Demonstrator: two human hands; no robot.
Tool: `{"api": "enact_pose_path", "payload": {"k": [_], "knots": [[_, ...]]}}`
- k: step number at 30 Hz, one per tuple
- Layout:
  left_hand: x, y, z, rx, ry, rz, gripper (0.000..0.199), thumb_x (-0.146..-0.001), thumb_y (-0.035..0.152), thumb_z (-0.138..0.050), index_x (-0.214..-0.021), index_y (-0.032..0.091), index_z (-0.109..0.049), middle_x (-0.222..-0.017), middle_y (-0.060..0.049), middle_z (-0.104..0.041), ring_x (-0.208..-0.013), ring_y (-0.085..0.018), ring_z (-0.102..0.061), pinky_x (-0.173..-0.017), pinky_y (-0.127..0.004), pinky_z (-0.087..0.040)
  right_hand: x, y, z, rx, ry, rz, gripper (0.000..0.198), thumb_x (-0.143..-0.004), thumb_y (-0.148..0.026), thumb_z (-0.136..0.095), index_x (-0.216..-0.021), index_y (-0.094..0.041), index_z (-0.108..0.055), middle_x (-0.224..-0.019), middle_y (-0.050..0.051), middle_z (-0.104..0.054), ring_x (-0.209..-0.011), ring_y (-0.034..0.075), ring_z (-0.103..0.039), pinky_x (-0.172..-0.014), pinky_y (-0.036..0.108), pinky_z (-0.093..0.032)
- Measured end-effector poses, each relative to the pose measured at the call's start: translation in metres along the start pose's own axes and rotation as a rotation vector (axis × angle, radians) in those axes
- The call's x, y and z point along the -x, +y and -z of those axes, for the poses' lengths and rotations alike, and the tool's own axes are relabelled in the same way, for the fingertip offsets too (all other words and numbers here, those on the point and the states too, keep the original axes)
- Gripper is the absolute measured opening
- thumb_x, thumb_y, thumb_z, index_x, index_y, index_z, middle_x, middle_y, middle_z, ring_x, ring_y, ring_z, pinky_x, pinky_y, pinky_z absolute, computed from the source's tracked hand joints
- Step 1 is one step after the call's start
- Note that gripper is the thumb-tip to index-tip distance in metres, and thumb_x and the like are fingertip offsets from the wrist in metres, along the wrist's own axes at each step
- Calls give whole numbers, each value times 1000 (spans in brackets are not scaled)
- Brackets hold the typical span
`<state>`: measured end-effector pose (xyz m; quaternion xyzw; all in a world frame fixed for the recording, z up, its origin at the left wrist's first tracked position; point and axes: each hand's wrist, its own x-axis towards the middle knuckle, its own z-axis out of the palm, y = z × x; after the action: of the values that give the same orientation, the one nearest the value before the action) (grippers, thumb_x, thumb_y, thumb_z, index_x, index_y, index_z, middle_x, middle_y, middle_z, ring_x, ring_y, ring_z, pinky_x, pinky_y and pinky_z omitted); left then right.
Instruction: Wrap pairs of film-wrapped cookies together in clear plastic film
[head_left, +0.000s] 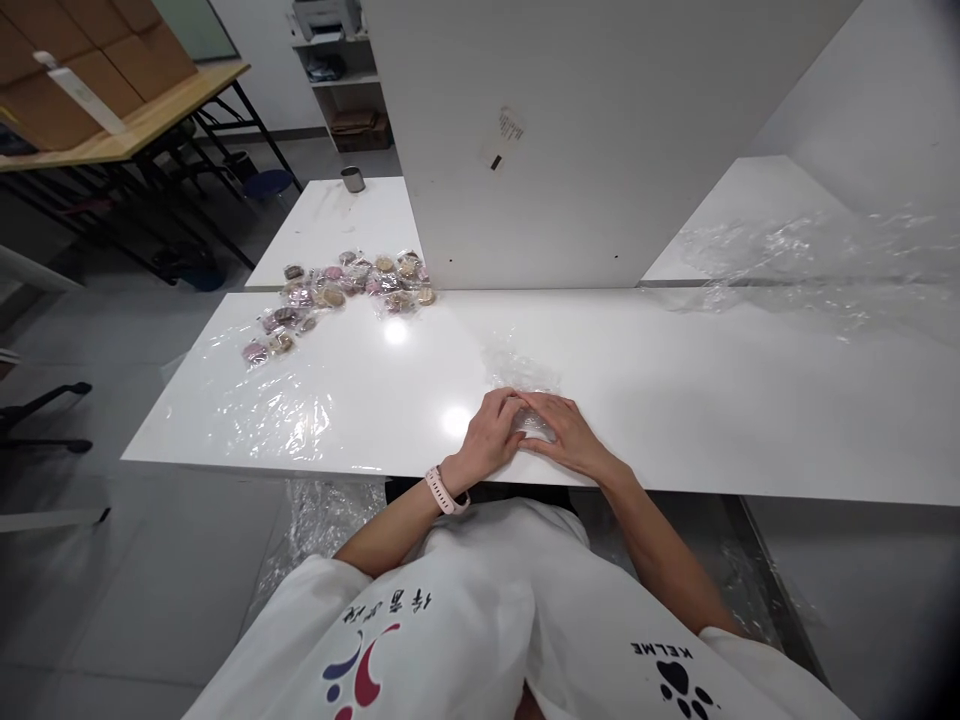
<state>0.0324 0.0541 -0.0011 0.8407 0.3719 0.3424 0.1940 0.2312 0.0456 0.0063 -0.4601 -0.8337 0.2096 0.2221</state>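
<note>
Near the front edge of the white table (675, 400), my two hands meet over a crinkled piece of clear plastic film (517, 368). My left hand (491, 435), with a pale pink band on its wrist, has bent fingers closed on the film. From the other side my right hand (566, 432) curves in, its fingertips touching the left ones and gripping the same film. Part of the film shows in the gap between the thumbs and fingers. Whether anything lies inside it, I cannot tell.
Several small wrapped round items (330, 295), pink, brown and tan, lie at the back left. A large clear plastic sheet (810, 265) spreads at the right. A white upright panel (540, 200) stands behind the table. A small metal cup (352, 179) sits far left.
</note>
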Motion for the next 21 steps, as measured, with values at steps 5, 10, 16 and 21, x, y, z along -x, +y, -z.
{"api": "enact_pose_path", "payload": {"k": [5, 10, 16, 21], "knots": [[0, -3, 3, -36, -26, -10, 53, -88, 14, -57, -137, 21, -37, -148, -18, -39, -141, -33, -34, -110, -57, -42, 0, 4, 2, 20, -33, 13, 68, -95, -40, -58, -155, -31, -29, -149, 8, -51, -139, 28, -45, -109, 49, -36], [-4, -13, 8, -14, -100, 63, 51, -92, 19, -57, -139, 22, -35, -132, -13, -53, -133, -30, -44, -103, -50, -50, 1, 2, 2, 63, 1, 4, 57, -97, -35, -53, -152, -29, -38, -146, 8, -55, -140, 28, -43, -111, 52, -31], [-21, -22, 22, 54, -131, 206, 30, -95, 36, -58, -120, 21, -52, -115, -10, -63, -106, -24, -59, -89, -39, -51, -9, 2, 9, -53, 141, -58, 36, -101, -34, -41, -132, -28, -58, -126, 6, -68, -114, 25, -62, -96, 44, -44], [-47, -23, 16, 108, -8, 502, 21, -93, 42, -58, -94, 22, -60, -85, -2, -62, -73, -16, -57, -70, -30, -45, -39, 10, 14, -223, 200, -337, 39, -97, -46, -46, -125, -23, -60, -86, 3, -70, -71, 20, -63, -70, 35, -49]]}}
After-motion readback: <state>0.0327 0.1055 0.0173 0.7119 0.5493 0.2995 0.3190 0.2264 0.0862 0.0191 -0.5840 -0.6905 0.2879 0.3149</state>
